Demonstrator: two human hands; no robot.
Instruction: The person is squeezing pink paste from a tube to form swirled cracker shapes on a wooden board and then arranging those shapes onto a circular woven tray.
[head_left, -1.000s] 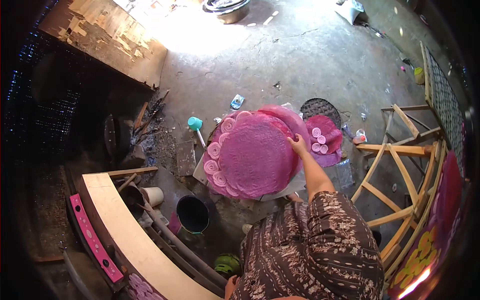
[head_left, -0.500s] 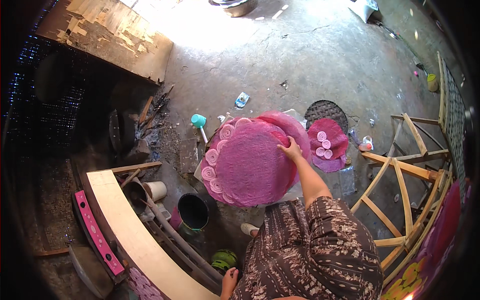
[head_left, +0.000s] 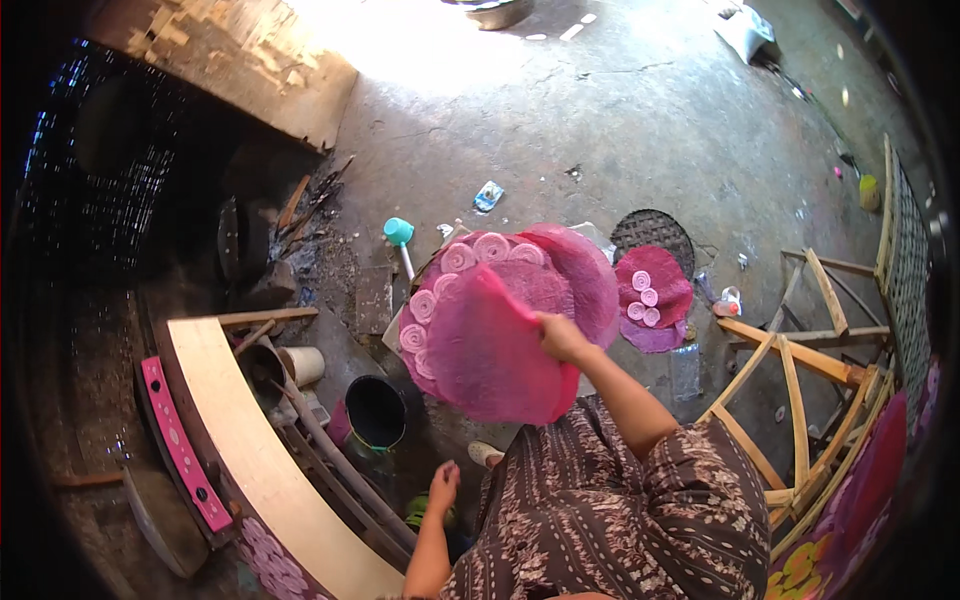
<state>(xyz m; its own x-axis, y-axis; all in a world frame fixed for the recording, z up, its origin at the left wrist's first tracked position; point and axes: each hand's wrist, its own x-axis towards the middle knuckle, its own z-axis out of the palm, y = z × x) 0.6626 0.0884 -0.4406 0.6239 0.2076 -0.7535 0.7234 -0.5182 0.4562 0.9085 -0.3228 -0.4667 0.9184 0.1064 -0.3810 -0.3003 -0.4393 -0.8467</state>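
Note:
My right hand [head_left: 562,337] is closed on the edge of a thin round magenta sheet [head_left: 465,350], which is lifted, tilted and bent. Beneath it lies a pile of similar round pink sheets [head_left: 590,275]. Pale pink spiral coils [head_left: 490,247] run along the upper and left rim of the pile's top. Low in the view, beside a black bucket [head_left: 380,408], my left hand [head_left: 443,487] hangs with its fingers curled in; nothing shows in it. The raised sheet hides the middle of the pile.
Right of the pile, a smaller magenta round [head_left: 660,275] with several pale coils lies by a dark woven tray [head_left: 652,228]. A turquoise dipper [head_left: 398,233] stands left of it. A curved wooden bench [head_left: 235,420] borders the left, wooden frames [head_left: 790,400] the right.
My right hand has raised the top sheet's edge and swung it toward the lower left, baring more coils and the sheet underneath. My left hand has moved up and slightly left.

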